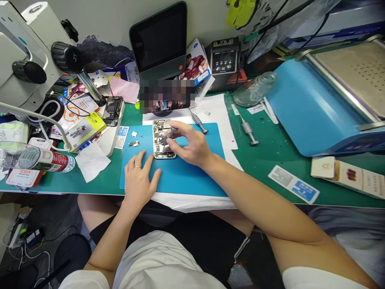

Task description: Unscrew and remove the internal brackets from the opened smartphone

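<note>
Currently, the right hand [191,143] grips a screwdriver [171,134] over the phone [157,139]; left of it, the left hand [141,176] lies open.

Green-topped workbench [252,172] against a pale wall [105,20] with dark, peeling damage [99,52] — grey floor [64,214] below.

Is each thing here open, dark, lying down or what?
Phone under the right hand: open, insides showing
Screwdriver: held in the right hand
Left hand: empty, resting on the mat
Mat: spread flat
Big screen: dark
Glass jar: lying sideways
</note>
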